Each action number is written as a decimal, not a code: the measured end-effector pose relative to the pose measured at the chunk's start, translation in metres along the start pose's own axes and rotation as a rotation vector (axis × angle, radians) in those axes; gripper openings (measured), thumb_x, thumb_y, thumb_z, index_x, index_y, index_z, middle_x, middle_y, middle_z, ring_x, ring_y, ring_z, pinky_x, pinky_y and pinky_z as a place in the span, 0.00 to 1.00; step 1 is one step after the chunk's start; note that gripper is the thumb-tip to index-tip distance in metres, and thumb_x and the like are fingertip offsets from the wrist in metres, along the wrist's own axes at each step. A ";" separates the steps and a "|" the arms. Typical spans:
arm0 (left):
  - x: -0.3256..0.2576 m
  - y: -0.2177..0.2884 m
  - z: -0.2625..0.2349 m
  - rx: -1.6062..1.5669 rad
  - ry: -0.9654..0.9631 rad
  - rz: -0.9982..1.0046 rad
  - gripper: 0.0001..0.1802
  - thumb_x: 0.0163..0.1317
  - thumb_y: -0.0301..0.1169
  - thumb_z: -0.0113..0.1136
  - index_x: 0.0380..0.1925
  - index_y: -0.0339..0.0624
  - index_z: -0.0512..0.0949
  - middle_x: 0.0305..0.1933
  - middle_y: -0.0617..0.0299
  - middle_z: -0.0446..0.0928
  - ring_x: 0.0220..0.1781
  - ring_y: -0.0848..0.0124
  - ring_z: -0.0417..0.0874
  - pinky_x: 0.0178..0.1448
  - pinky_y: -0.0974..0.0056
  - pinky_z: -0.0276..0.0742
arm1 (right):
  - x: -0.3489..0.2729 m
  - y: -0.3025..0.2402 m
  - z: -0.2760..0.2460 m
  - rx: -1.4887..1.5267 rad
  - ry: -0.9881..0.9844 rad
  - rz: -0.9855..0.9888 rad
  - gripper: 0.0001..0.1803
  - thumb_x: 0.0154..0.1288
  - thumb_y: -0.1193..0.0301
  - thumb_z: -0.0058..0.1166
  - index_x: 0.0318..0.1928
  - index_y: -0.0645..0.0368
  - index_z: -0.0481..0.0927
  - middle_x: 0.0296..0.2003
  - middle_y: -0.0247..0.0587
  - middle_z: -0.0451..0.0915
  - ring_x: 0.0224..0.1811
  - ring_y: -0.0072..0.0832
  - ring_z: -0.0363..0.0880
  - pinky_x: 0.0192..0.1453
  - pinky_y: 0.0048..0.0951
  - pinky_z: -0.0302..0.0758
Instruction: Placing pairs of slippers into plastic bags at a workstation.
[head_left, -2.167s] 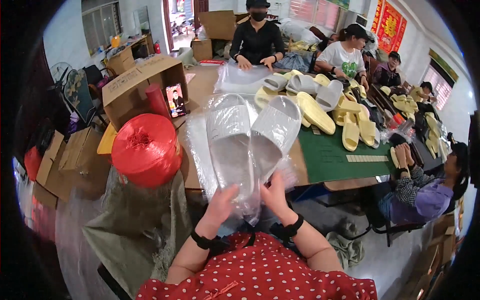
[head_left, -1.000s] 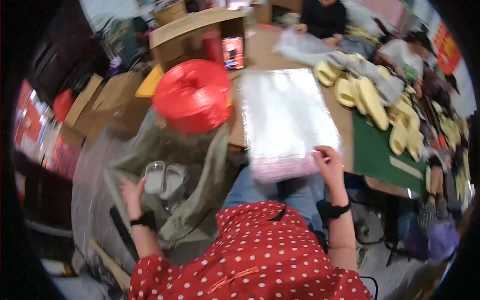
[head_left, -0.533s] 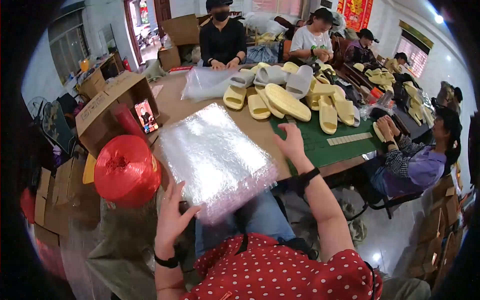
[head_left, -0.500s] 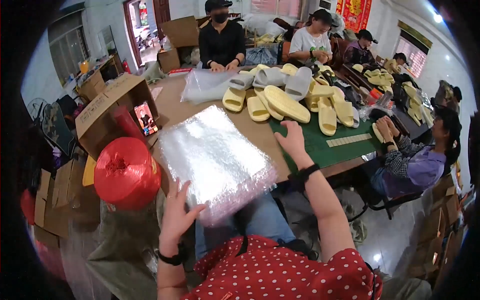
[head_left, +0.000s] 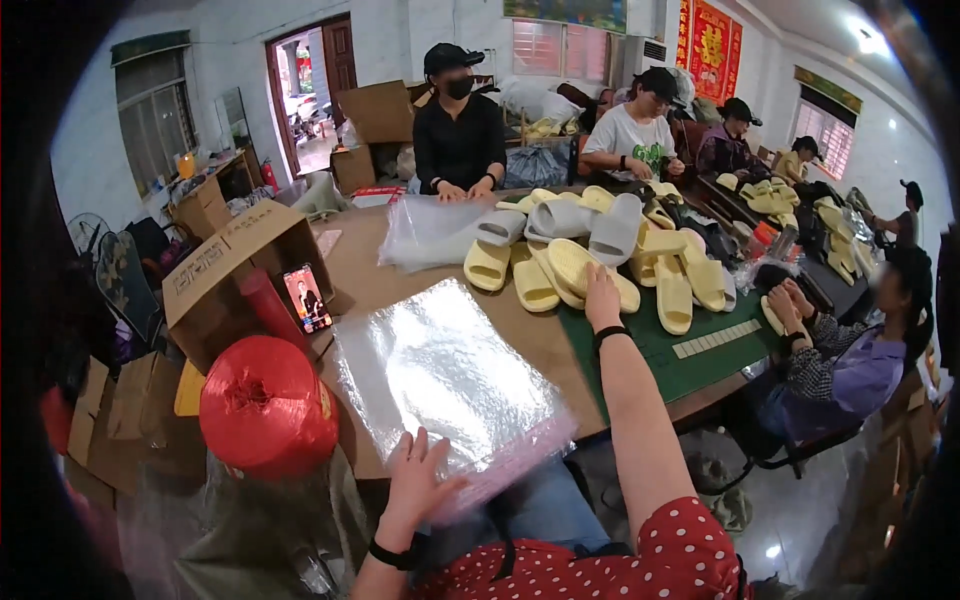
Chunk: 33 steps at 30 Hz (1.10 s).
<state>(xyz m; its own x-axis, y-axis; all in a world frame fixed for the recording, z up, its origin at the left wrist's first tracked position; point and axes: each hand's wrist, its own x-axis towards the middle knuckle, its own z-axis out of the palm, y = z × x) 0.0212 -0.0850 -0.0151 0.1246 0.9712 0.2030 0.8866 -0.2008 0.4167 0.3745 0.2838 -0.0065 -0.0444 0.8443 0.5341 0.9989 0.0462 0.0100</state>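
A stack of clear plastic bags with a pinkish lower edge lies flat on the table before me, shining under the light. My left hand rests on its near edge, fingers spread and open. Stretched forward, my right hand is on a yellow slipper, its fingers closed over the middle of it. That slipper lies sole up at the near side of a heap of yellow slippers and grey slippers. Part of it is hidden under my hand.
On the left stand a red twine roll, a phone and a cardboard box. A green mat carries a pale strip. Across the table a person in black touches plastic sheets; others sit rightward.
My right hand has moved forward from the mat's edge onto the yellow slipper and closed on it. My left hand stays by the bags' near edge. The whole view has shifted.
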 end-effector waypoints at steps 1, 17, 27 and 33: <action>0.002 -0.001 0.001 0.000 -0.002 0.004 0.39 0.54 0.53 0.70 0.63 0.47 0.74 0.72 0.34 0.61 0.73 0.33 0.58 0.74 0.42 0.57 | 0.001 0.000 0.002 -0.016 -0.026 -0.027 0.34 0.63 0.74 0.54 0.69 0.57 0.62 0.60 0.52 0.70 0.57 0.44 0.75 0.55 0.38 0.77; 0.005 -0.006 0.007 0.029 0.096 0.026 0.40 0.55 0.57 0.67 0.62 0.44 0.74 0.70 0.34 0.63 0.72 0.33 0.58 0.74 0.42 0.58 | -0.116 -0.011 -0.128 0.334 -0.130 -0.250 0.29 0.54 0.62 0.61 0.56 0.59 0.75 0.36 0.50 0.82 0.40 0.46 0.81 0.44 0.45 0.77; 0.000 -0.006 0.009 -0.008 0.047 -0.002 0.41 0.54 0.58 0.67 0.62 0.44 0.74 0.70 0.34 0.63 0.73 0.33 0.58 0.74 0.42 0.58 | -0.083 -0.015 -0.229 1.116 0.343 0.082 0.21 0.65 0.71 0.54 0.56 0.67 0.73 0.46 0.49 0.82 0.48 0.37 0.81 0.52 0.33 0.76; 0.003 -0.010 0.012 -0.022 0.066 0.004 0.40 0.54 0.57 0.67 0.62 0.44 0.74 0.70 0.33 0.63 0.73 0.33 0.58 0.74 0.42 0.57 | -0.080 -0.055 -0.285 1.592 0.332 -0.102 0.18 0.74 0.71 0.49 0.60 0.67 0.72 0.51 0.38 0.80 0.51 0.22 0.78 0.56 0.25 0.74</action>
<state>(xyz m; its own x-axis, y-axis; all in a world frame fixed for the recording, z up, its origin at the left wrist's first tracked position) 0.0182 -0.0789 -0.0287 0.0978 0.9601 0.2622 0.8761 -0.2080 0.4349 0.3274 0.0616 0.1913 0.1105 0.6672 0.7366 -0.0421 0.7436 -0.6673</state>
